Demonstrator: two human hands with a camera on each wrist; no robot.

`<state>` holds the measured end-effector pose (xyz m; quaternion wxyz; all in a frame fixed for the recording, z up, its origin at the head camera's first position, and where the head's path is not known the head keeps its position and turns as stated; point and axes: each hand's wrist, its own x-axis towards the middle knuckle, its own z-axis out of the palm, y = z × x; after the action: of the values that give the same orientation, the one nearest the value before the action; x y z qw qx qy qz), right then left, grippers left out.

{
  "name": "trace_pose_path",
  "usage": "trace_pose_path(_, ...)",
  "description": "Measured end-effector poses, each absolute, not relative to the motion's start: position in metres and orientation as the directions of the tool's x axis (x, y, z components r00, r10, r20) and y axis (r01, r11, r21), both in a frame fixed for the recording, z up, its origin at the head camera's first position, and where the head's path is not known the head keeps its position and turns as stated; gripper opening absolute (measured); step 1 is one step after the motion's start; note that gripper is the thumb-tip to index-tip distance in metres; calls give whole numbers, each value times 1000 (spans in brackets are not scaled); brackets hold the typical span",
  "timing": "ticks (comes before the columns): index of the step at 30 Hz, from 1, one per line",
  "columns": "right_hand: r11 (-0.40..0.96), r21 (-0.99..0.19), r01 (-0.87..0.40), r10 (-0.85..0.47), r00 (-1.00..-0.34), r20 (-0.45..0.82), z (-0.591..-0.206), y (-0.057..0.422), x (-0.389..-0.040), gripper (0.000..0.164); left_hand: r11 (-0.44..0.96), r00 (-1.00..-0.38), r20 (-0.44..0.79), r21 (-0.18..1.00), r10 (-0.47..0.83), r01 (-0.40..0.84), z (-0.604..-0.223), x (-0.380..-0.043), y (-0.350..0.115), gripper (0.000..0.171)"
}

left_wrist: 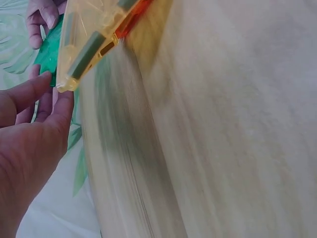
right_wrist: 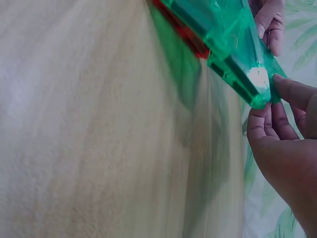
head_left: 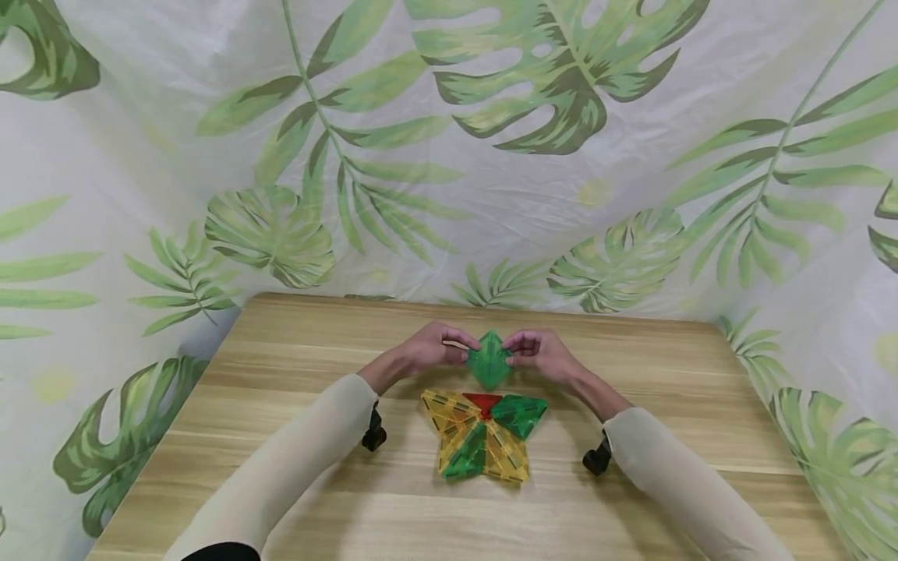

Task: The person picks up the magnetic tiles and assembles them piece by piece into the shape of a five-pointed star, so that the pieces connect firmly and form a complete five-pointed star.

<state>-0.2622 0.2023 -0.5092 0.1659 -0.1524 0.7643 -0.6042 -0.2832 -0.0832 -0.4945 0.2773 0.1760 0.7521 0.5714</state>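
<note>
In the head view, my left hand (head_left: pixel 433 348) and right hand (head_left: pixel 546 356) hold a translucent green piece of magnetic tiles (head_left: pixel 489 365) between them. It is diamond-shaped with a ridge down its middle, and each hand pinches one side corner. Just nearer to me lies a partial star of magnetic tiles (head_left: pixel 459 417), with yellow-orange and green points around a red middle (head_left: pixel 482 403). The left wrist view shows the left thumb and fingers at the green piece (left_wrist: pixel 48 57), partly behind a yellow tile (left_wrist: pixel 86 44). From the right wrist, a green star point (right_wrist: pixel 233 54) partly covers the held piece.
The wooden table (head_left: pixel 302 343) extends around the star on all sides. Behind its far edge hangs a white cloth (head_left: pixel 519 218) with a green leaf print. Small black wrist cameras sit under the left sleeve (head_left: pixel 302 444) and right sleeve (head_left: pixel 673 460).
</note>
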Motion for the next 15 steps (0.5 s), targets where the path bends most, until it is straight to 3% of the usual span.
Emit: trace_pose_path(15,180,-984,-16,-507,-859,-79,-508,196,-249,28,203,-727,-229,971,647,-126,-498,-266,-89,27)
